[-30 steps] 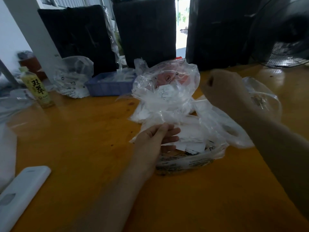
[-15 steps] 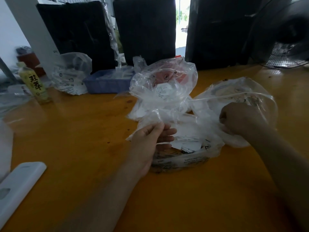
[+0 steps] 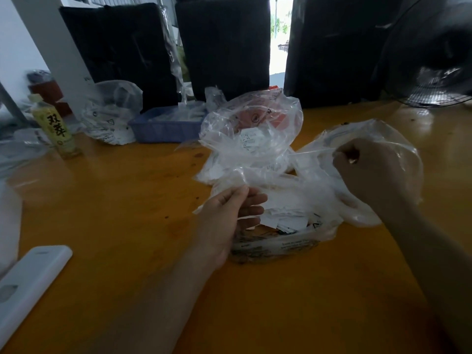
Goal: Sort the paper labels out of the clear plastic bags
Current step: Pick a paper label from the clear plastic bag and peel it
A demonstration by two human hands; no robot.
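Note:
A large clear plastic bag (image 3: pixel 286 245) lies open on the orange table (image 3: pixel 122 200), with several white paper labels (image 3: pixel 283 218) inside it. My left hand (image 3: pixel 229 215) pinches the bag's near-left rim. My right hand (image 3: pixel 367 169), curled into a fist, grips a thin clear bag (image 3: pixel 398 139) and stretches its edge to the right of the pile. Behind them a puffed clear bag (image 3: pixel 255 134) holds more labels and something pink.
A blue tray (image 3: pixel 163 129) with plastic pieces sits at the back, beside another clear bag of labels (image 3: pixel 109 116). A yellow bottle (image 3: pixel 55 126) stands far left. A white flat device (image 3: pixel 28 279) lies near left. A fan (image 3: pixel 439 72) stands back right.
My right hand came down from mid-air with the thin bag, then lifted slightly and moved right, stretching the plastic. My left hand kept its pinch on the bag's rim.

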